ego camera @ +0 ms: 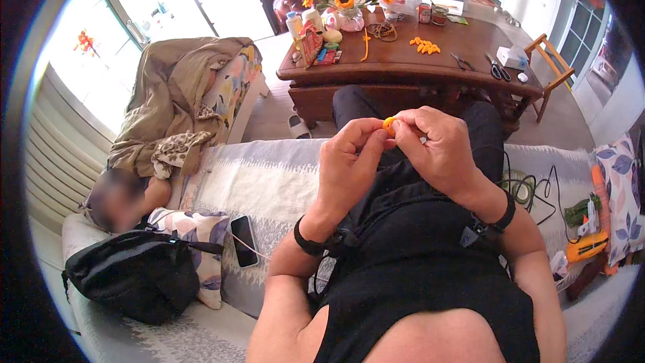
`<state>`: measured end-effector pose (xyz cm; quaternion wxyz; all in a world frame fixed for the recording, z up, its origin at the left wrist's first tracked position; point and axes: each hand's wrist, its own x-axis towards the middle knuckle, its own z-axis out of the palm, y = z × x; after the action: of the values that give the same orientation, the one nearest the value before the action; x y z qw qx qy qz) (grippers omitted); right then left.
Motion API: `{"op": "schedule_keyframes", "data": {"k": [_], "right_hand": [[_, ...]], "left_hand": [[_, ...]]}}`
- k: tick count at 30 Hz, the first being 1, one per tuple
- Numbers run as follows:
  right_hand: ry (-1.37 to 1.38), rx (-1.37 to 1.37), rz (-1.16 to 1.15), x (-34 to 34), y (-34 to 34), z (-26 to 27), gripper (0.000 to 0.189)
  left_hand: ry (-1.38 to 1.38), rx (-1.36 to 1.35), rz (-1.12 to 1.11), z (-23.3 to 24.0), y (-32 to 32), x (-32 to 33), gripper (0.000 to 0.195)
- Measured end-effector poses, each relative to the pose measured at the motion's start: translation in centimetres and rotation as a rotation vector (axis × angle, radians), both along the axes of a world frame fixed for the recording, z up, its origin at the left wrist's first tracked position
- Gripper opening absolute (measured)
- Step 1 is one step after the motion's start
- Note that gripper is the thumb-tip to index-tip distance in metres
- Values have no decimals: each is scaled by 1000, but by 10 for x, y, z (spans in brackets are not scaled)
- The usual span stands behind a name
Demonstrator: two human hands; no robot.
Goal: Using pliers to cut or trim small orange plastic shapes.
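Observation:
Above my lap, my left hand [352,164] and my right hand [437,148] meet at the fingertips. Both pinch a small yellow-orange fuzzy piece [388,124] between thumbs and forefingers; the fingers hide part of it. On the brown wooden table [486,35] ahead lies a group of similar yellow-orange pieces [426,46], looped like petals. An orange fuzzy strip [365,46] rests to their left. Behind it, a glass vase [351,20] holds handmade sunflowers [344,0]. Pliers [462,62] and black-handled scissors [499,69] lie near the table's right side.
Left of me on the sofa [262,171] are a phone [244,241] with a cable and a black bag [133,275]. Another person [156,194] lies beyond. To my right are black cords [546,191], a green tape roll [524,191] and a yellow tool [587,247].

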<state>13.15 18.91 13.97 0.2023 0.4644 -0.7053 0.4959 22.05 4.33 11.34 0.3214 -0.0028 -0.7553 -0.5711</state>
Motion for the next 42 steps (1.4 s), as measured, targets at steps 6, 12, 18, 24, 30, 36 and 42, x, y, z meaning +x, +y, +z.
{"op": "schedule_keyframes", "data": {"k": [6,12,18,24,30,36,42], "right_hand": [[-213,-89,81,0,-3,-12,16],[-302,-106,140,-2,-3,-16,18],[18,60,97,-9,8,2,18],[-230,143,136,-7,9,4,19],[-568,134,237,-5,8,9,17],[-678,88,251,-7,5,3,15],[-721,59,277,-12,4,-1,15]], "left_hand": [[77,23,64,-11,9,-8,14],[66,-47,70,-11,7,-7,15],[-70,406,-103,-2,-4,-6,17],[-68,459,-143,-1,-5,-6,19],[-46,431,-188,-10,-10,-10,16],[-16,594,-207,-16,-7,-12,18],[-64,619,-300,-12,-11,-11,17]]}}
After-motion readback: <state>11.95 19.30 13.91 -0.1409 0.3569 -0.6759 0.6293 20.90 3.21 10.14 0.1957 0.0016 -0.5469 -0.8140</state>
